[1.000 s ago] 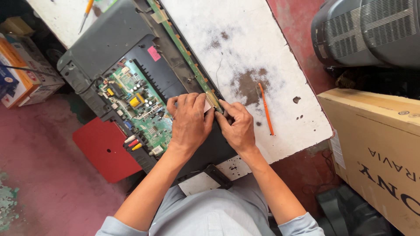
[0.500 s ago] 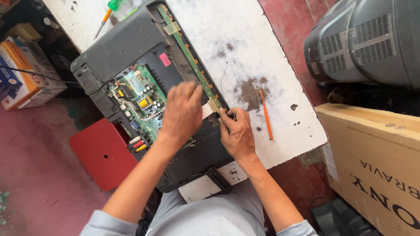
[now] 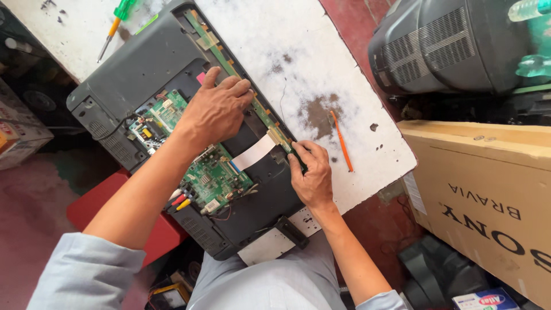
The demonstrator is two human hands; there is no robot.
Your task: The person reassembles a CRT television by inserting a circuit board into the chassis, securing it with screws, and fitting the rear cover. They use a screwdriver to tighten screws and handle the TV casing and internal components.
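Honestly, both hands, left (image 3: 217, 109) spread flat, right (image 3: 310, 172) pinching the strip board (image 3: 247, 92) at the panel's edge, could tear the white ribbon cable (image 3: 252, 154)

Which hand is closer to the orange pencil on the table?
The right hand. It rests on the edge of the open TV, just beside the orange pencil without touching it. The left hand is farther away, up on the long green strip.

Two hands: left hand (image 3: 217, 110), right hand (image 3: 311, 174). One opened TV (image 3: 143, 74), one green board (image 3: 212, 175), one white ribbon cable (image 3: 252, 154), one long strip board (image 3: 229, 63). One green screwdriver (image 3: 115, 26), one orange stick (image 3: 341, 140), one cardboard box (image 3: 488, 189), one old CRT set (image 3: 453, 46).
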